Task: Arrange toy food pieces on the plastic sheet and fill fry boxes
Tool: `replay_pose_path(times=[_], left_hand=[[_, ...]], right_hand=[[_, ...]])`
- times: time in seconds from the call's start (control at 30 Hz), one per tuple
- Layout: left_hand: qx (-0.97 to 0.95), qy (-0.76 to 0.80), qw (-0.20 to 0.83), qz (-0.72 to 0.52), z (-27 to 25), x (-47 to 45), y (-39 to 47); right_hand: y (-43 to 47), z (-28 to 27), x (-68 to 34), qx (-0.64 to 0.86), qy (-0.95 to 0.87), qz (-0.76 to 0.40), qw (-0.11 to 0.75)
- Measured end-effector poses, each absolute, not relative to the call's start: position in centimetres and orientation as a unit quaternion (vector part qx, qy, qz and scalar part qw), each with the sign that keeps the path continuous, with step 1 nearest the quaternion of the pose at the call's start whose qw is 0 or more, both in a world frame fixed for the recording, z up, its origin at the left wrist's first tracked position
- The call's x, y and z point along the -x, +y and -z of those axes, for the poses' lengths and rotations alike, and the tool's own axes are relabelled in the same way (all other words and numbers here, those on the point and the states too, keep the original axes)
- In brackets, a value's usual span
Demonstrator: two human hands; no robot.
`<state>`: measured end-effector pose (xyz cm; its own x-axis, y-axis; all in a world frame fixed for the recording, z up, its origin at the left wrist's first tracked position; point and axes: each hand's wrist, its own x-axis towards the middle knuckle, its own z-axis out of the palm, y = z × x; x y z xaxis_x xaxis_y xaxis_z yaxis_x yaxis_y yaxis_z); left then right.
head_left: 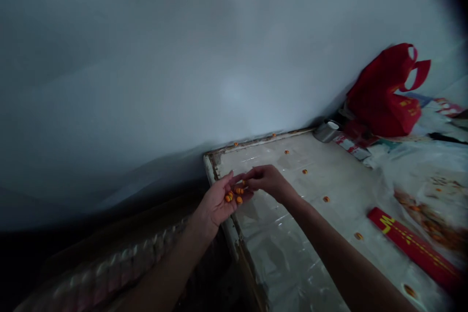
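My left hand point(222, 202) is palm up and cupped over the table's corner, with several small round orange pieces with dark bands point(239, 200) lying in it. My right hand point(265, 181) is above the left fingers, thumb and fingertips pinched on one more small orange piece point(244, 183). Further small orange pieces point(304, 171) are spaced out in a curved line on the plastic-covered table point(292, 234). Two others, one of them a small orange piece point(236, 144), rest along the far edge by the wall.
A long red box with yellow marks point(413, 248) lies at the right, beside a clear plastic bag point(431, 204) with brownish contents. Behind them are a red bag point(391, 92) and a metal cup point(326, 131). The white wall point(164, 83) borders the table's far edge.
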<state>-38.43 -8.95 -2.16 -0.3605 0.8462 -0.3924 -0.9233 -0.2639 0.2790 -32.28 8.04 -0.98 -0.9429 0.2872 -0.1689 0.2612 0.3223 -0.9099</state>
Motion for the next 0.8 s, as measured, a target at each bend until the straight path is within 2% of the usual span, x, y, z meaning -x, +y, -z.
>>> replay_pose_path(times=[0.1,0.2,0.33,0.6,0.8], left_hand=[[0.110,0.250,0.562,-0.780,1.4,38.0,-9.5],[0.159,0.256,0.479,-0.824,0.6,39.9,-10.3],[0.177,0.255,0.363,-0.879,0.3,43.3,-11.0],[0.154,0.254,0.402,-0.866,0.7,43.5,-8.7],[0.109,0.250,0.414,-0.868,1.2,43.2,-7.6]], right_hand=[[11.2,1.1,31.7,0.239,-0.722,-0.646,0.058],[13.8,1.4,33.0,0.243,-0.735,-0.619,0.135],[15.0,2.2,35.2,0.149,-0.807,-0.552,0.147],[14.1,3.2,36.9,0.018,-0.940,-0.318,0.123],[13.5,3.4,37.1,0.121,-0.953,-0.260,0.098]])
